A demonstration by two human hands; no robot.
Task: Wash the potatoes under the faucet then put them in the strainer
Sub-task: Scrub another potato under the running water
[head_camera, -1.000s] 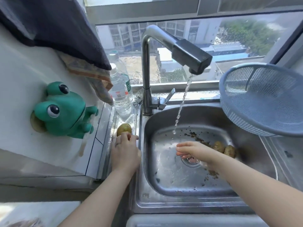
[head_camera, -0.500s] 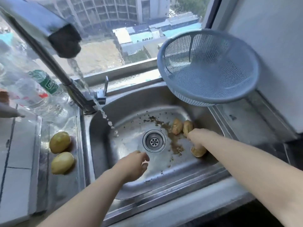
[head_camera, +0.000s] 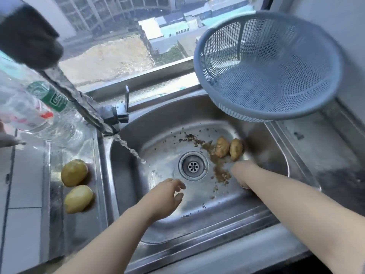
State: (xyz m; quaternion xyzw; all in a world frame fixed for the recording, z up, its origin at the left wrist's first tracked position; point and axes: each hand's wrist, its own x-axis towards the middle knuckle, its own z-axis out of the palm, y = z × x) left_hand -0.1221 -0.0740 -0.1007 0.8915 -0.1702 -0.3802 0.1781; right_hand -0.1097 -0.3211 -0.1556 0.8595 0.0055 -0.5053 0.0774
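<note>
The strainer (head_camera: 333,91) holds no potatoes yet. 2 pale potatoes (head_camera: 74,173) lie on the counter left of the sink (head_camera: 197,226), and 2 muddy potatoes (head_camera: 222,146) lie in the basin, so most work probably remains. The left hand (head_camera: 164,200) hovers released and empty. The right hand (head_camera: 241,173) reaches down beside the muddy pair, its grasp impossible to tell.

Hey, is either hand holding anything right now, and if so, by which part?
The left hand holds nothing, its fingers loose over the sink. The right hand reaches down beside two dirty potatoes. Its fingers are hidden, so I cannot tell.
</note>
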